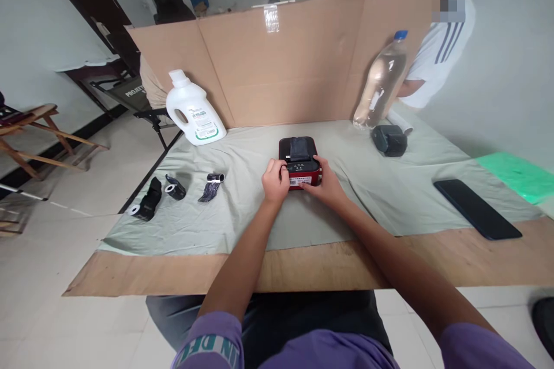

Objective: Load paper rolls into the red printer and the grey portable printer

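A small red and black box-shaped device (299, 160) stands on the grey-green cloth (242, 219) in the middle of the table. My left hand (276, 180) is curled against its left front corner, fingers closed on it. My right hand (325, 183) grips its right front side, with the thumb lying along the white label on the front face. Both forearms reach in from the near edge.
Three small black rolls (149, 200) (175, 189) (212, 186) lie at the left. A white jug (193, 109) and a clear bottle (381, 83) stand before a cardboard screen (285, 63). A dark pouch (389, 140) and a black phone (476, 209) are at the right. Another person (437, 52) is behind the screen.
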`<state>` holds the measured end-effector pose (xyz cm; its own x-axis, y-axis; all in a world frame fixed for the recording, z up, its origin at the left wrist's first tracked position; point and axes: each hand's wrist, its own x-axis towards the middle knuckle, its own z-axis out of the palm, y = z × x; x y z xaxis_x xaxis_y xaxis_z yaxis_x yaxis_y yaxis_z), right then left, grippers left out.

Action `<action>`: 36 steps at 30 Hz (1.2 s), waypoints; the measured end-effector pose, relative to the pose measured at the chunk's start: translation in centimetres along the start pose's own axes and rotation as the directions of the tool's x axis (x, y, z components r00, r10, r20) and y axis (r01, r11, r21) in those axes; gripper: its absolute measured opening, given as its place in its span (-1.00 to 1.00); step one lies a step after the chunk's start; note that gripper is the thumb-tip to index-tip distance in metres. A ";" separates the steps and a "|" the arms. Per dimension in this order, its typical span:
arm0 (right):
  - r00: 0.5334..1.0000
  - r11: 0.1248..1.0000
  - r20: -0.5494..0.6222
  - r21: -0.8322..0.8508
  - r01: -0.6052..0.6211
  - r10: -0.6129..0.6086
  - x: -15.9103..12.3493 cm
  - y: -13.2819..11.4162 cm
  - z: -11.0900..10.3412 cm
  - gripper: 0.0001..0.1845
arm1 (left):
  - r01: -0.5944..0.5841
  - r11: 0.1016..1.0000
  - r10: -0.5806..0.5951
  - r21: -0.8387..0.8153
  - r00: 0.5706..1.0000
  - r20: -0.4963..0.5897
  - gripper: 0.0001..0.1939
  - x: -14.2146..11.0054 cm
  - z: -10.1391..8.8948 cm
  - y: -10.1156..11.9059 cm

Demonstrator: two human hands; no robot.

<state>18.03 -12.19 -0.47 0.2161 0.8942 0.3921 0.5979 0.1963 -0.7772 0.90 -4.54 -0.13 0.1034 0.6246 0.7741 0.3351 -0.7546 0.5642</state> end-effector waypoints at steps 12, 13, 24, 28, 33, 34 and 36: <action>1.000 0.999 -0.005 0.015 0.029 -0.029 0.0 0.0 0.0 -0.02 | -0.014 1.000 0.015 -0.023 0.998 0.057 -0.86 1.0 0.0 -0.7; 0.999 0.999 -0.010 0.005 0.032 -0.032 0.0 0.0 0.0 -0.02 | -0.009 0.999 0.011 -0.034 0.999 0.048 -0.85 0.8 0.0 -0.8; 1.000 1.000 0.003 -0.005 0.019 -0.019 -0.3 0.4 0.0 0.05 | 0.018 0.994 -0.021 -0.104 0.999 -0.029 -0.77 -0.6 0.3 -0.8; 1.000 1.000 -0.009 -0.023 0.015 -0.015 -0.4 0.3 0.0 0.08 | 0.026 0.994 -0.029 -0.104 0.999 -0.031 -0.77 -0.5 0.2 -0.8; 1.000 0.995 -0.020 -0.100 -0.015 0.013 -0.6 0.1 -0.1 0.08 | 0.029 0.992 -0.033 -0.120 0.999 -0.036 -0.78 -0.4 0.2 -0.8; 1.000 0.994 -0.022 -0.110 -0.020 0.018 -0.6 0.1 -0.1 0.08 | 0.029 0.992 -0.033 -0.120 0.999 -0.037 -0.77 -0.4 0.2 -0.8; 1.000 0.993 -0.021 -0.119 -0.023 0.020 -0.6 0.0 -0.1 0.09 | 0.028 0.992 -0.033 -0.120 0.999 -0.036 -0.77 -0.4 0.1 -0.7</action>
<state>18.02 -12.75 -0.68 0.2441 0.8895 0.3862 0.6803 0.1267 -0.7219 0.76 -4.21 -0.88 0.0589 0.6413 0.7651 0.2231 -0.7554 0.6161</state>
